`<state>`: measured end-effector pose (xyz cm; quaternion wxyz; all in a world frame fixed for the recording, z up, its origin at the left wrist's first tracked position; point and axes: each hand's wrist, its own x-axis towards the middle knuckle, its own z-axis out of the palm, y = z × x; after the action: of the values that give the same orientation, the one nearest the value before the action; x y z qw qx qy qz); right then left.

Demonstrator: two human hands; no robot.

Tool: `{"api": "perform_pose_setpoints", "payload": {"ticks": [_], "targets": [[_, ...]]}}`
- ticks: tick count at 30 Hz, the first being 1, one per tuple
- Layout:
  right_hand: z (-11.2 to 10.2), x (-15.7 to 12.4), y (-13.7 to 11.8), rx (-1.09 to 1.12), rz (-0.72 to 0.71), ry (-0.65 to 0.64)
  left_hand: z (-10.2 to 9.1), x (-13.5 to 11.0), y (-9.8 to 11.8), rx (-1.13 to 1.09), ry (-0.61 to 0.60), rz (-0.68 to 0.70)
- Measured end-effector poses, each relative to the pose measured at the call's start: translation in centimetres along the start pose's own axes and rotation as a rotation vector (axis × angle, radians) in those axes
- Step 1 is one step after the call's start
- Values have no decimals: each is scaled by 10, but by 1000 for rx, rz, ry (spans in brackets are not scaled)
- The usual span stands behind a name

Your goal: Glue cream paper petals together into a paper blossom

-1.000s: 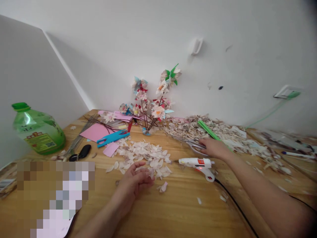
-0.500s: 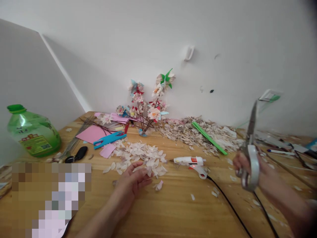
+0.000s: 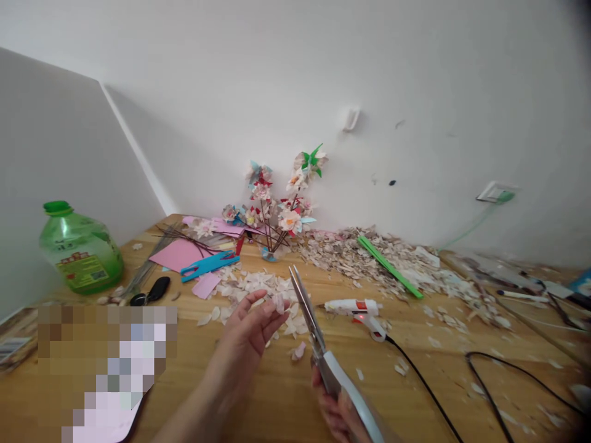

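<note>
Between the thumb and fingers of my left hand (image 3: 252, 335) is a small pale petal (image 3: 279, 303), held above a loose pile of whitish petals (image 3: 252, 283). My right hand (image 3: 335, 403) grips a pair of scissors (image 3: 318, 338) by the grey-white handles. Their blades point up and away, parted slightly at the tips, just right of the petal and apart from it. A pinkish petal piece (image 3: 298, 351) lies on the table between my hands. Beyond the scissors rests a white glue gun (image 3: 353, 307) with a red light showing.
Handmade flowers (image 3: 290, 221) on stems stand in a small holder near the wall. A heap of dry scraps (image 3: 341, 255) lies behind, crossed by green strips (image 3: 390, 267). At left are a green bottle (image 3: 85, 261), a black key fob (image 3: 159, 288) and blue paper (image 3: 210, 266). Black cable (image 3: 422, 384) runs at right.
My right hand has brought the scissors from the far right to the middle, beside my left hand. The left hand has lifted a petal from the pile. The view has shifted slightly.
</note>
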<state>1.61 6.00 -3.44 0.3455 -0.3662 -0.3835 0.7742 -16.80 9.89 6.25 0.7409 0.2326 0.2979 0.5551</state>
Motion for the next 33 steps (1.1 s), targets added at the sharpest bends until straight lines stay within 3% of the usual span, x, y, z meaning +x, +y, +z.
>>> {"api": "perform_pose_setpoints", "payload": {"ticks": [6,16,22,33], "targets": [[0,10,30,45,11,-113,6,-2,4,5,28,7],[6,3,14,3,98,-229,6,-1,-5,0,27,-22],[9,-9,23,17,10,-84,10,-4,-9,-23,0,-55],[23,-16,21,49,-69,-52,10,-1,-12,29,23,-50]]}}
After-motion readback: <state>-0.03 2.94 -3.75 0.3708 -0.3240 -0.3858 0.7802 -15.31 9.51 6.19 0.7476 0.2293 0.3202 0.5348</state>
